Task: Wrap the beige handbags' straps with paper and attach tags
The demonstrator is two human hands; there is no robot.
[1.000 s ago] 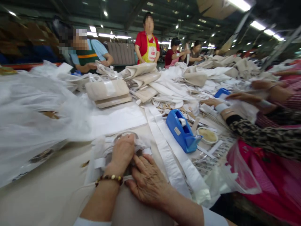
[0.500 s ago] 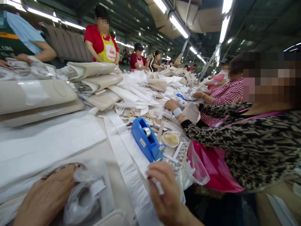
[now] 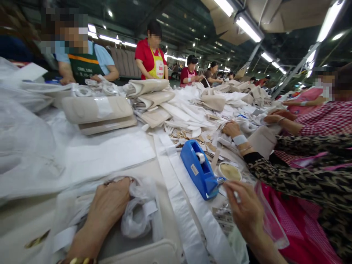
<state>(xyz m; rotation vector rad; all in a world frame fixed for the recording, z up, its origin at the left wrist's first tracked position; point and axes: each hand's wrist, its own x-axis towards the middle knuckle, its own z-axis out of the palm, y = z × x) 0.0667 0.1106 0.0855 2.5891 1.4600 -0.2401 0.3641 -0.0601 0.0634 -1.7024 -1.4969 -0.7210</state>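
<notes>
My left hand (image 3: 111, 203) lies at the lower left with its fingers curled over the edge of a beige piece wrapped in clear plastic; the fingertips are hidden. Just right of it sits a bunched clear plastic roll (image 3: 139, 218) with a small white label. My right hand (image 3: 243, 203) is at the cutter end of a blue tape dispenser (image 3: 196, 168), thumb and forefinger together at the tape's end. The dispenser stands upright on the table, beside long white strips (image 3: 176, 190).
A round tub (image 3: 230, 171) stands behind my right hand. Folded beige pieces (image 3: 97, 110) and white sheets (image 3: 110, 146) lie at the left. A person's hand (image 3: 231, 128) works beyond the dispenser, the patterned sleeve (image 3: 291, 172) reaching in from the right.
The view has swung left, bringing another person into sight. My right hand has moved up to the dispenser's cutter end. My left hand remains at the plastic-wrapped piece.
</notes>
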